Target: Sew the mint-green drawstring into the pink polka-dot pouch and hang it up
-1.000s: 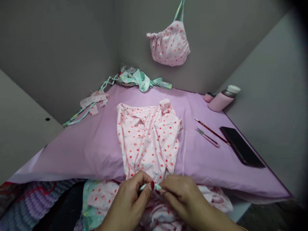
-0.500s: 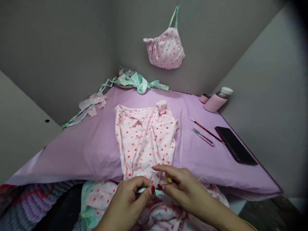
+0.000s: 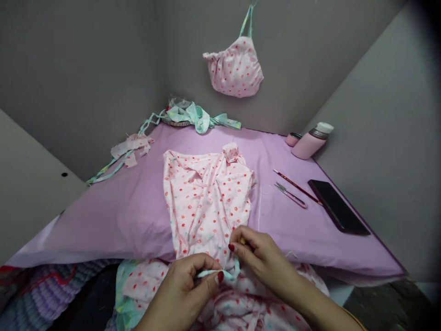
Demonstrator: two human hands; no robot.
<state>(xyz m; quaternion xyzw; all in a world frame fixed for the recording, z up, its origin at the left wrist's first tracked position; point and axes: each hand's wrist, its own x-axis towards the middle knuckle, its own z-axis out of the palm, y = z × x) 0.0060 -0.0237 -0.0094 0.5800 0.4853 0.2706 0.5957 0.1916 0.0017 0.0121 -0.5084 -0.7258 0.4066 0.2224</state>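
Strip [image 3: 228, 275] stays pinched in left hand [image 3: 189, 282]; right hand [image 3: 263, 257], higher, clenched, contents unclear, nears front edge of purple cloth [image 3: 132, 202]; walls [image 3: 93, 69] grey.

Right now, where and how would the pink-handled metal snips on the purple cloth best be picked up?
I'd pinch the snips by their slim pink handle, right hand coming from the near side, since it is the nearer end, the pointed metal blades facing away. A dark red stick along their far side would probably hamper approach there.
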